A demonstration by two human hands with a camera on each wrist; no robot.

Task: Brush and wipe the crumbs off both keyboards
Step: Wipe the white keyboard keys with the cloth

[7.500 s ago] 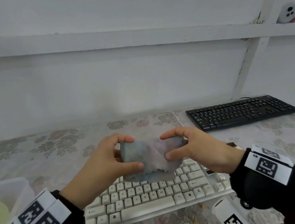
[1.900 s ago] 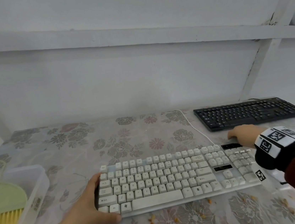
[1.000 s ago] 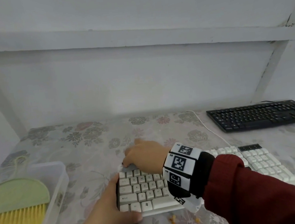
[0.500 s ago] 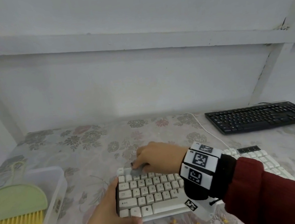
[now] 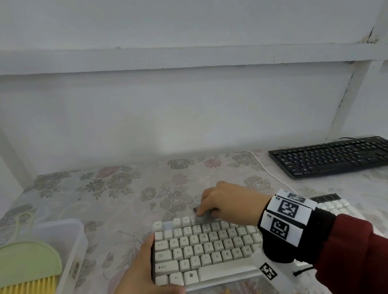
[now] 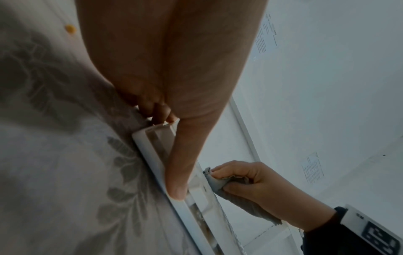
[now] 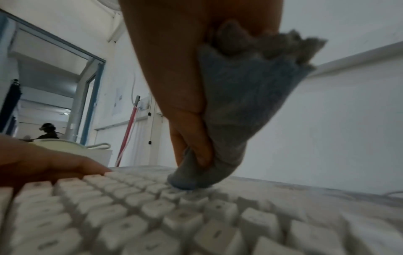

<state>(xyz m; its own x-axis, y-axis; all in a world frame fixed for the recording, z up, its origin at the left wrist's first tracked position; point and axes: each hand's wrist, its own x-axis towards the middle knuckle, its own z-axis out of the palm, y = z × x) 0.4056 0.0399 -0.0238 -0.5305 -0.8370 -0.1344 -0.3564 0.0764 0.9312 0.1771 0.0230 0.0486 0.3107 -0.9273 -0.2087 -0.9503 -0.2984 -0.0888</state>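
A white keyboard (image 5: 200,248) lies at the front middle of the flowered table. My left hand (image 5: 142,287) grips its near left corner, thumb along the front edge (image 6: 176,182). My right hand (image 5: 221,199) pinches a folded grey-blue cloth (image 7: 229,120) and presses its tip on the top key row, left of centre (image 5: 202,215). The cloth (image 6: 235,195) shows under the fingers in the left wrist view too. A black keyboard (image 5: 340,155) sits at the far right. Orange crumbs (image 5: 230,293) lie on the table in front of the white keyboard.
A clear plastic box (image 5: 60,239) at the left holds a green brush with yellow bristles (image 5: 18,280). A white cable (image 5: 264,167) runs from the white keyboard toward the back wall. A white shelf frame (image 5: 343,101) stands behind the table.
My right hand with the cloth has slid rightward along the top key row, from the upper left corner toward the middle. The left hand keeps its hold on the corner.
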